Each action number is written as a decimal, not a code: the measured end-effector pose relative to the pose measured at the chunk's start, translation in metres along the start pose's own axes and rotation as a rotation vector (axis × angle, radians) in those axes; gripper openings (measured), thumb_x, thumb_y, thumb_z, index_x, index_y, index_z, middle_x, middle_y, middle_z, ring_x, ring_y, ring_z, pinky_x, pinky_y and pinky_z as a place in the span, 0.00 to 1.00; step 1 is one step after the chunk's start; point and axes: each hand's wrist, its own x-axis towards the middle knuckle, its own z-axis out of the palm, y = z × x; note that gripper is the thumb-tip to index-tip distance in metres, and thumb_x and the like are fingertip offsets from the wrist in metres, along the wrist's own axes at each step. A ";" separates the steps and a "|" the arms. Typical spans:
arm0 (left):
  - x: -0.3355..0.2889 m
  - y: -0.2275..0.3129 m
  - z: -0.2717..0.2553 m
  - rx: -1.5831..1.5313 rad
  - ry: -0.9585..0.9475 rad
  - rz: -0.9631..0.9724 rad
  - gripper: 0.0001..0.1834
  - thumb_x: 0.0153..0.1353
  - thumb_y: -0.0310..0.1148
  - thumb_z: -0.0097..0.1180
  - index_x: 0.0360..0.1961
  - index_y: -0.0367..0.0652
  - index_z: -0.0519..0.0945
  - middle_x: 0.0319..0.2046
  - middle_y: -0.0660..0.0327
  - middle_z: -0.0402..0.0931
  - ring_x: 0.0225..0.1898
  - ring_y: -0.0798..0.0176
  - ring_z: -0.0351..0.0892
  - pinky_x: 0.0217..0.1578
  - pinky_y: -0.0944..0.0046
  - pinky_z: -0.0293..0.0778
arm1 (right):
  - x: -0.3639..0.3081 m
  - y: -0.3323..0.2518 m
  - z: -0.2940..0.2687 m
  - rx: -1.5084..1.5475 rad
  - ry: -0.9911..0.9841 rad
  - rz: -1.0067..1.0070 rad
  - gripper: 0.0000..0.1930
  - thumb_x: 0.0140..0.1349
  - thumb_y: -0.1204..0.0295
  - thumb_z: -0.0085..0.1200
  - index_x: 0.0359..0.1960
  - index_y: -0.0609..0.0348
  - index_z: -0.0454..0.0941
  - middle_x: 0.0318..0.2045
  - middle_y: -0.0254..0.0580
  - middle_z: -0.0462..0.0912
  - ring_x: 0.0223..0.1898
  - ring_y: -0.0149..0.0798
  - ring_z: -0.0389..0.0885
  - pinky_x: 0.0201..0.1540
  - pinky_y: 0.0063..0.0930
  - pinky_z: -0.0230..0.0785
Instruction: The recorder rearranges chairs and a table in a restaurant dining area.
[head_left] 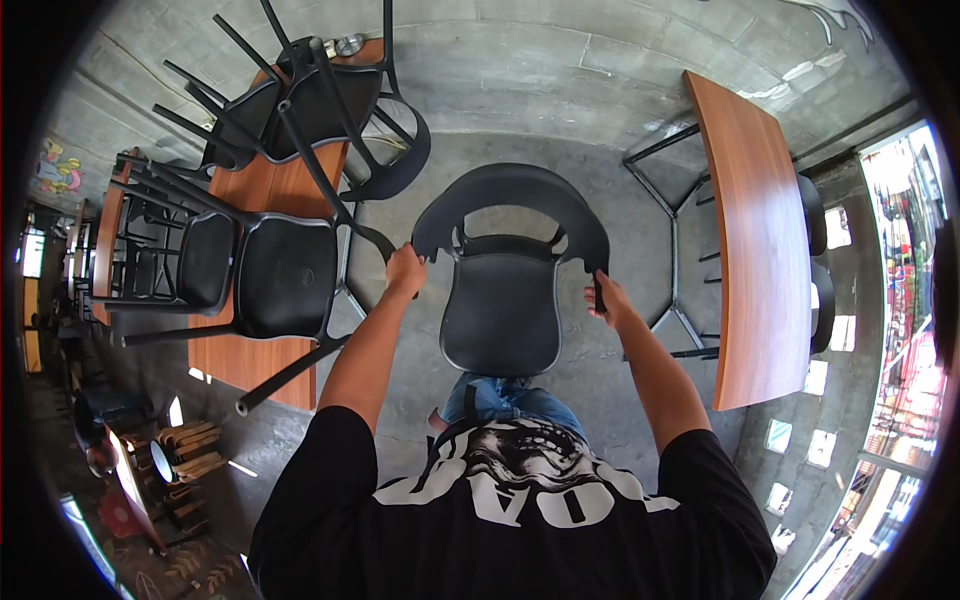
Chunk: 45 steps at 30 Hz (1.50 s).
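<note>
A black plastic armchair [502, 312] stands upright in front of me, its seat toward my legs and its curved back [513, 183] on the far side. My left hand [405, 270] is closed around the end of its left armrest. At the opposite armrest end, my right hand [608, 298] has its fingers wrapped round the black plastic. The chair's legs are hidden beneath the seat.
On the left, a wooden table [275, 195] bears several upturned black chairs [288, 272], legs sticking outward. To the right stands another wooden table [750, 230] on a metal frame, with black chairs [822, 300] beyond it. A concrete wall [540, 60] closes the far side.
</note>
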 end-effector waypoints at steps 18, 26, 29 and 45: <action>0.095 0.013 0.060 0.331 -0.228 0.044 0.20 0.63 0.46 0.58 0.46 0.40 0.77 0.40 0.49 0.83 0.46 0.43 0.83 0.47 0.48 0.78 | 0.095 0.011 0.012 -0.132 0.445 0.023 0.42 0.60 0.44 0.61 0.61 0.63 0.55 0.42 0.51 0.78 0.36 0.39 0.82 0.30 0.42 0.81; 0.087 -0.047 0.107 -0.328 -0.373 -0.193 0.32 0.55 0.35 0.63 0.61 0.37 0.72 0.45 0.50 0.82 0.41 0.51 0.83 0.45 0.56 0.79 | 0.133 0.019 0.014 -0.328 0.311 -0.203 0.29 0.59 0.56 0.63 0.57 0.60 0.73 0.41 0.48 0.83 0.40 0.43 0.82 0.45 0.38 0.73; 0.084 -0.025 0.108 -0.567 -0.486 -0.376 0.24 0.61 0.33 0.59 0.57 0.36 0.77 0.42 0.55 0.81 0.39 0.60 0.82 0.35 0.62 0.83 | 0.144 0.027 -0.009 -0.349 0.283 -0.231 0.24 0.60 0.57 0.62 0.52 0.61 0.76 0.37 0.48 0.84 0.40 0.44 0.84 0.45 0.39 0.72; 0.051 0.012 0.120 -0.418 -0.205 -0.265 0.19 0.60 0.33 0.60 0.52 0.38 0.81 0.38 0.47 0.85 0.41 0.47 0.86 0.40 0.52 0.80 | 0.142 0.029 -0.049 -0.503 0.347 -0.307 0.20 0.63 0.60 0.60 0.45 0.67 0.80 0.39 0.64 0.84 0.47 0.66 0.80 0.48 0.51 0.73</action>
